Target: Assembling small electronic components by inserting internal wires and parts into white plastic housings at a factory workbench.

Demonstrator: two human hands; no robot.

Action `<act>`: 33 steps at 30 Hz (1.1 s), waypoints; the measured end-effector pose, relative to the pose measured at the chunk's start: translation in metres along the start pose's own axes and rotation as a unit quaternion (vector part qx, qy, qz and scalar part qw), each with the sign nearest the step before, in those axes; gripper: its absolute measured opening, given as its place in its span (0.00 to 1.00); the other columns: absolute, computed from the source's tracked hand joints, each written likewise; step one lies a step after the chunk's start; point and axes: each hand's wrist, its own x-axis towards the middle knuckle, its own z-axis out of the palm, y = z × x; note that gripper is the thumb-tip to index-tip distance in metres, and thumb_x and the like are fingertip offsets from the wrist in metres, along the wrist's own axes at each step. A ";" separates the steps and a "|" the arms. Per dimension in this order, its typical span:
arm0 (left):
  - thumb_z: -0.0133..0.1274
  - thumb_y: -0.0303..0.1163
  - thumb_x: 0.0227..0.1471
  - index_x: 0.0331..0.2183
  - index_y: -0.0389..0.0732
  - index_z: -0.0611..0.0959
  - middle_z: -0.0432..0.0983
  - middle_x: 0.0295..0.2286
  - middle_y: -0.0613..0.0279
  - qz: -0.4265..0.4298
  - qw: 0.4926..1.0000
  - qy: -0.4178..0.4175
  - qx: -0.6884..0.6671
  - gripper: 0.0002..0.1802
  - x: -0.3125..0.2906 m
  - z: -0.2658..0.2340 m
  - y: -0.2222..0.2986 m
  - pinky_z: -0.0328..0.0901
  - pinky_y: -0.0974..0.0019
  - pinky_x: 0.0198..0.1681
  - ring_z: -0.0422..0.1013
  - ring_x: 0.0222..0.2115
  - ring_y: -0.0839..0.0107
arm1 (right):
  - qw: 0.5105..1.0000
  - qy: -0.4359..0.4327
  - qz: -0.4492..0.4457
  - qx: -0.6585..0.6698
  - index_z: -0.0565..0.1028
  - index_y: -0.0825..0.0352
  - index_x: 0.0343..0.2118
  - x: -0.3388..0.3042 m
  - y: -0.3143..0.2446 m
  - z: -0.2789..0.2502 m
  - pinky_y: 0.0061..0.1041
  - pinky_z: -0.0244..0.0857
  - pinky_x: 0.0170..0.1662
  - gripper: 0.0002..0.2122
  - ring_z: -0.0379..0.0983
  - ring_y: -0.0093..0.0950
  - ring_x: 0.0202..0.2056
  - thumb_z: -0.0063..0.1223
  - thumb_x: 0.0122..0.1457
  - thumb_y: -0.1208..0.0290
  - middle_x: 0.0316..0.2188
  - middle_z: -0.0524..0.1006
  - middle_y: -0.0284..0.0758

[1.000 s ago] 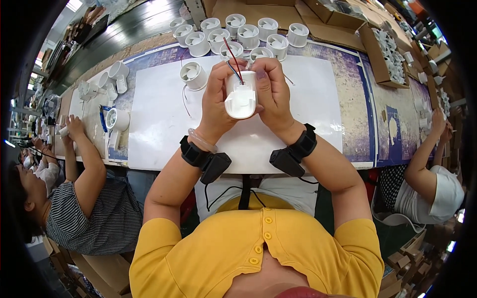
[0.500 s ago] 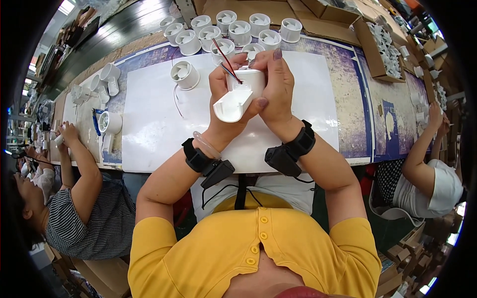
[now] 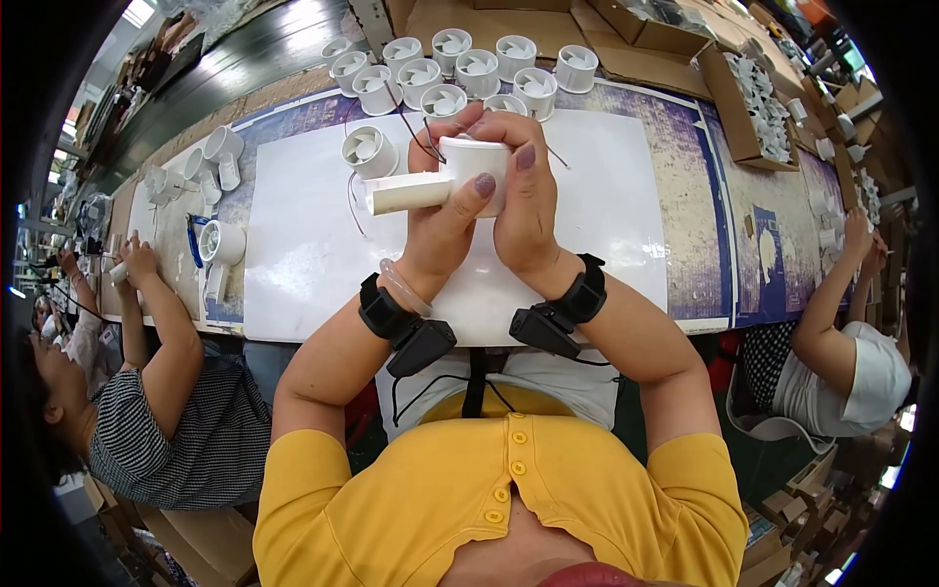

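Observation:
Both my hands are wrapped round a white plastic fan housing (image 3: 468, 158), held above a white sheet. My left hand (image 3: 437, 223) grips it from the left and below, thumb on its front. From the right, my right hand (image 3: 531, 191) closes on it, with fingers over its upper side. A hollow white handle (image 3: 406, 195) juts from the housing toward the left. Thin dark wires rise from the back of the housing. One similar white round fan unit (image 3: 369, 153) stands on the sheet to the left, with thin wires trailing from it.
Several white fan units (image 3: 476, 73) stand along the table's far side. An open carton (image 3: 748, 108) of small white parts is at the far right. Blue-handled pliers (image 3: 194, 240) lie at left beside another fan housing (image 3: 223, 242). Co-workers sit on both sides.
The housing has turned in my hands: its handle, which pointed down toward me with its hollow side showing, now points left. My right fingers have shifted over it.

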 end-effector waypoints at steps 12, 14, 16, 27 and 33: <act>0.55 0.29 0.51 0.47 0.42 0.60 0.62 0.51 0.56 -0.009 0.994 0.105 -0.041 0.25 -0.003 0.012 -0.004 0.55 0.63 0.57 0.58 0.53 0.68 | 0.998 0.002 0.051 0.045 0.66 0.69 0.39 0.002 0.008 0.006 0.22 0.61 0.45 0.17 0.68 0.23 0.39 0.28 0.68 0.60 0.37 0.71 0.37; 0.56 0.31 0.50 0.48 0.41 0.60 0.61 0.52 0.56 0.002 0.995 0.103 0.014 0.27 0.000 0.008 -0.003 0.55 0.63 0.57 0.58 0.53 0.68 | 0.996 0.008 0.068 0.052 0.66 0.69 0.38 0.005 0.004 0.006 0.23 0.62 0.45 0.16 0.68 0.25 0.38 0.30 0.68 0.61 0.36 0.72 0.37; 0.59 0.33 0.49 0.50 0.39 0.59 0.59 0.52 0.55 0.022 0.987 0.098 0.125 0.32 0.003 0.003 -0.004 0.55 0.63 0.57 0.57 0.54 0.67 | 0.992 0.021 0.102 0.066 0.67 0.69 0.36 0.008 0.001 0.005 0.24 0.63 0.43 0.14 0.70 0.28 0.37 0.34 0.67 0.62 0.34 0.72 0.37; 0.66 0.29 0.38 0.52 0.38 0.61 0.57 0.53 0.52 0.152 0.903 -0.076 0.395 0.41 0.010 -0.012 -0.006 0.61 0.63 0.54 0.63 0.50 0.64 | 0.834 0.077 0.346 0.422 0.69 0.67 0.39 0.023 0.006 -0.023 0.23 0.65 0.42 0.21 0.70 0.28 0.37 0.32 0.66 0.52 0.36 0.73 0.36; 0.65 0.27 0.36 0.52 0.39 0.63 0.61 0.51 0.53 0.124 0.894 -0.016 0.430 0.41 0.012 -0.017 0.002 0.64 0.63 0.52 0.65 0.49 0.65 | 0.899 0.144 0.276 0.309 0.70 0.68 0.41 0.027 0.035 -0.029 0.30 0.62 0.50 0.22 0.69 0.30 0.42 0.30 0.66 0.52 0.39 0.73 0.37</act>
